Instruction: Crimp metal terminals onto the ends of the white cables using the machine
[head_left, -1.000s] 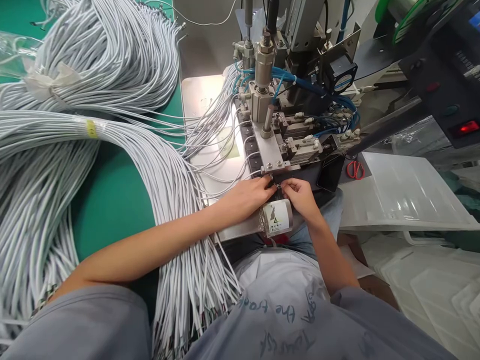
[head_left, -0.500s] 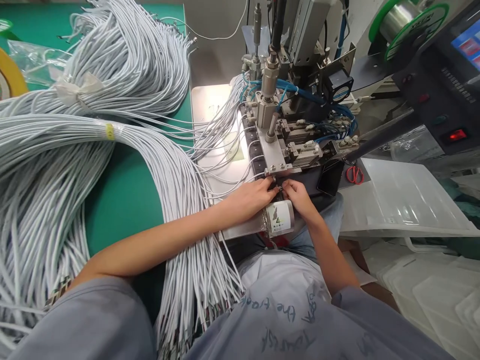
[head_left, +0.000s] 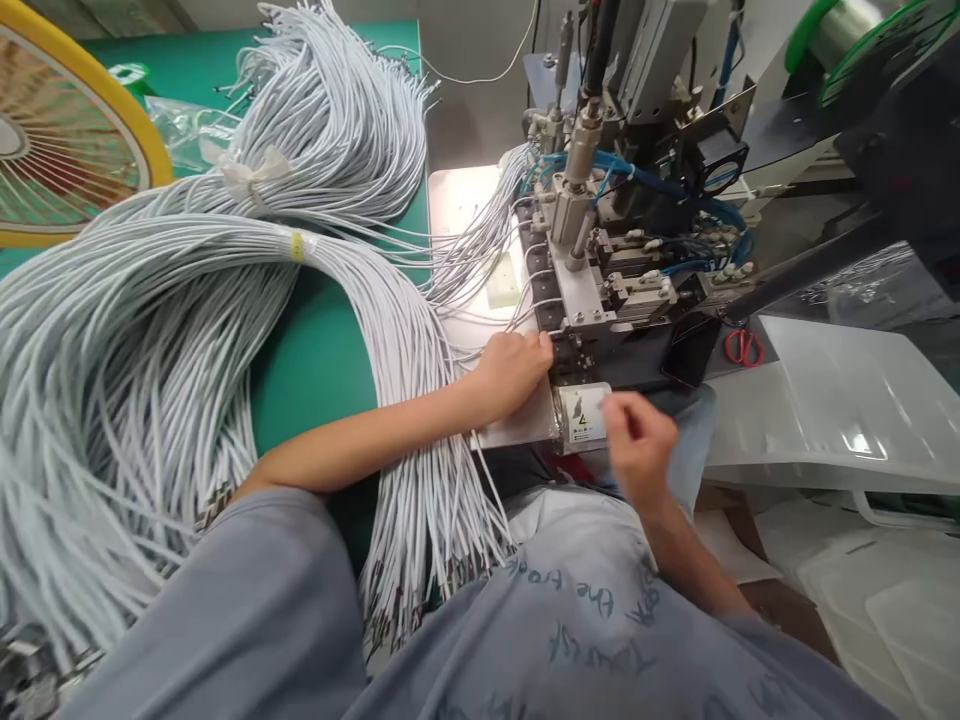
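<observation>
My left hand (head_left: pixel 514 375) is closed at the front end of the machine's black cable holder (head_left: pixel 544 288). White cables run up beside its fingers, which hide whatever they hold. My right hand (head_left: pixel 637 440) is raised apart from the machine, over my lap, with fingers curled into a pinch. It is slightly blurred, and I cannot make out anything in it. A white label card (head_left: pixel 586 412) in clear plastic hangs between the two hands, below the machine's edge. Several white cables (head_left: pixel 480 255) lead into the holder from the left.
A large bundle of white cables (head_left: pixel 420 400) lies on the green mat (head_left: pixel 281 350), under my left forearm. Another bundle (head_left: pixel 345 130) lies behind. A yellow-rimmed fan (head_left: pixel 120 100) stands left. Red scissors (head_left: pixel 744 348), a solder wire spool (head_left: pixel 862 35) and a white tray (head_left: pixel 847 400) are right.
My right hand has pulled away from the machine's edge, down and to the right. My left hand stays at the holder, its fingers now more curled. The view has turned left.
</observation>
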